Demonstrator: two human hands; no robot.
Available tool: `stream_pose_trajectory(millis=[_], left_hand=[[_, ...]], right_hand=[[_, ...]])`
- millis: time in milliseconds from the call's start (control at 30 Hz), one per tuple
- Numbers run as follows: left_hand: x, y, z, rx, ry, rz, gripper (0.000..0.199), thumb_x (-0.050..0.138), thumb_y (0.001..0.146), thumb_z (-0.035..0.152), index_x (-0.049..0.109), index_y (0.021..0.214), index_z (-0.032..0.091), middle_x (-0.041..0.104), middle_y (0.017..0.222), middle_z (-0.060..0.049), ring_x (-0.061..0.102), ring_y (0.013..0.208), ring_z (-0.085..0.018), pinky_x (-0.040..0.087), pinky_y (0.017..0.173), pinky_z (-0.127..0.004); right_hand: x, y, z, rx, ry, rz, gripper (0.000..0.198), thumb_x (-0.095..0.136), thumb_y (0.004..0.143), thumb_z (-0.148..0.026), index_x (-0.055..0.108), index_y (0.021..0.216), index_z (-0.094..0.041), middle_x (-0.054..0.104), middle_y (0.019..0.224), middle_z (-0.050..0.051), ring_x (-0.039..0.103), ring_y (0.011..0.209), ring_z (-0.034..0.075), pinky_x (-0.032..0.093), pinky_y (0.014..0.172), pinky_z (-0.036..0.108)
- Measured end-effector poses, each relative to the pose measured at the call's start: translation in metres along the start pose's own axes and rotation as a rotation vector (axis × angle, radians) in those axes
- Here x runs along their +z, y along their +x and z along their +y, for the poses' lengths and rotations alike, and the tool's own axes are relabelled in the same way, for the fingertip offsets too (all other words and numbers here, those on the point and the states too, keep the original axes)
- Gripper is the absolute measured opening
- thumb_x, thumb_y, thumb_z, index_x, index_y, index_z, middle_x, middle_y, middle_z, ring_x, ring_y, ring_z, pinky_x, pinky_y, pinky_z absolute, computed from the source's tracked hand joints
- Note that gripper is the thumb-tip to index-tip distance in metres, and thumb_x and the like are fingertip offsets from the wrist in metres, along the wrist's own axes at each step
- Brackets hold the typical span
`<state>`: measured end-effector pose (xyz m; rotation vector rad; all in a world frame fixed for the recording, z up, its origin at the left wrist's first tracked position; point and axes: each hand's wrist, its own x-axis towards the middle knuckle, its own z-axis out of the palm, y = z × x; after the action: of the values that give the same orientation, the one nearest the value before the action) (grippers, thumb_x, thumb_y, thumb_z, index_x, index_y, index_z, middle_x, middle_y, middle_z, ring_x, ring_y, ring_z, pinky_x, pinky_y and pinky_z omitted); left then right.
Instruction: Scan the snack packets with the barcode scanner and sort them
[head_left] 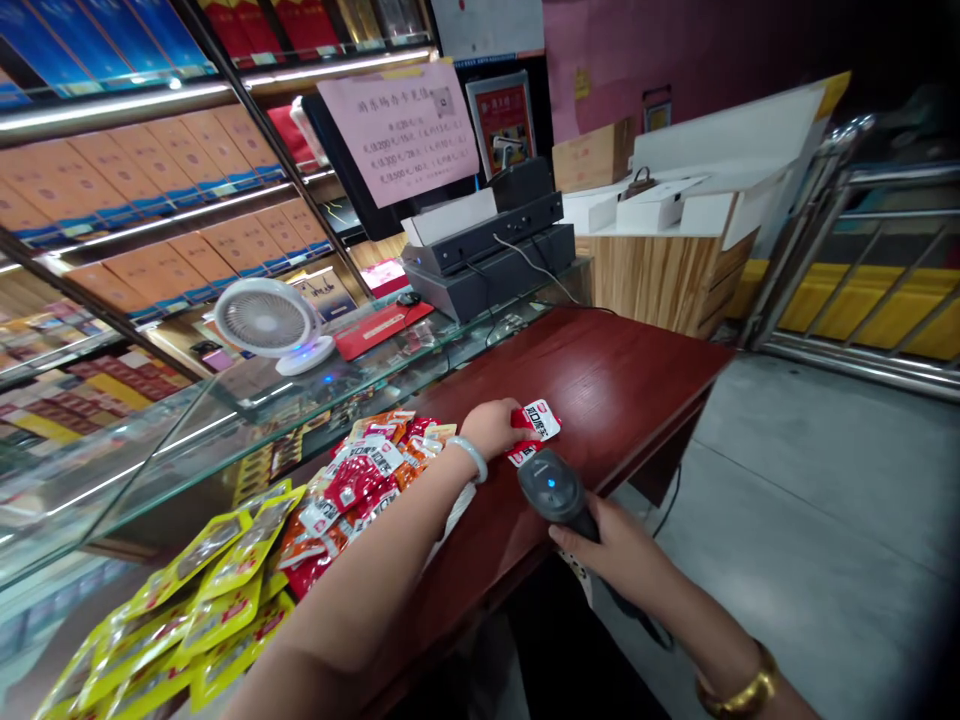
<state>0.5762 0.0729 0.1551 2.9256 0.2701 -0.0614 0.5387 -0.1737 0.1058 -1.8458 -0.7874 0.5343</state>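
My right hand (611, 545) is wrapped round the handle of a black barcode scanner (551, 485), whose head shows a small blue light. The scanner's head is close beside a red and white snack packet (541, 420) on the reddish-brown desk. My left hand (491, 428) has its fingers on that packet; a second red packet edge shows just below it. By my left wrist lies a pile of red and orange snack packets (360, 475). Nearer to me, under and beside my left forearm, are several yellow snack packets (225, 570).
Along the desk's (615, 370) far left side runs a glass counter (225, 410) with a white fan (270, 325), a red mat (382, 330) and dark cash-register equipment (487, 265). Boxed goods fill the shelves (150, 160). A metal railing (862, 260) stands at right.
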Motion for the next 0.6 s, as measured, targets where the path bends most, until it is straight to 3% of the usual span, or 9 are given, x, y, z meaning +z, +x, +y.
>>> stream_pose_trajectory(millis=[133,267,433,600], left_hand=[[-0.005,-0.028,-0.002,-0.06,-0.056,0.072,0.034,0.065,0.083,0.049,0.07,0.105,0.024,0.074,0.096,-0.005,0.067,0.086,-0.02,0.045,0.072,-0.027],[-0.01,-0.039,-0.01,-0.196,-0.223,0.181,0.022,0.064,0.085,0.041,0.071,0.092,0.022,0.073,0.081,-0.003,0.063,0.073,-0.017,0.043,0.067,-0.026],[-0.01,-0.056,-0.03,-0.283,-0.566,0.32,0.026,0.065,0.081,0.044,0.067,0.075,0.019,0.065,0.066,0.001,0.054,0.059,-0.012,0.039,0.057,-0.023],[-0.011,-0.078,-0.038,-0.284,-0.754,0.392,0.03,0.065,0.077,0.047,0.063,0.074,0.018,0.057,0.058,0.004,0.045,0.052,-0.009,0.034,0.053,-0.022]], right_hand=[[0.009,-0.012,-0.006,-0.009,-0.001,-0.021,0.041,0.065,0.085,-0.044,0.067,0.117,-0.019,0.077,0.11,0.01,0.071,0.1,0.032,0.053,0.086,0.04],[0.015,-0.02,-0.019,-0.021,-0.037,-0.014,0.037,0.064,0.085,-0.042,0.069,0.114,-0.019,0.078,0.105,0.01,0.072,0.098,0.033,0.054,0.084,0.04],[0.02,-0.025,-0.037,-0.084,-0.004,-0.022,0.037,0.066,0.084,-0.041,0.069,0.113,-0.018,0.078,0.107,0.01,0.072,0.1,0.032,0.054,0.087,0.039],[0.028,-0.027,-0.05,-0.117,-0.019,-0.074,0.038,0.063,0.087,-0.045,0.069,0.111,-0.016,0.078,0.102,0.01,0.071,0.096,0.031,0.054,0.086,0.039]])
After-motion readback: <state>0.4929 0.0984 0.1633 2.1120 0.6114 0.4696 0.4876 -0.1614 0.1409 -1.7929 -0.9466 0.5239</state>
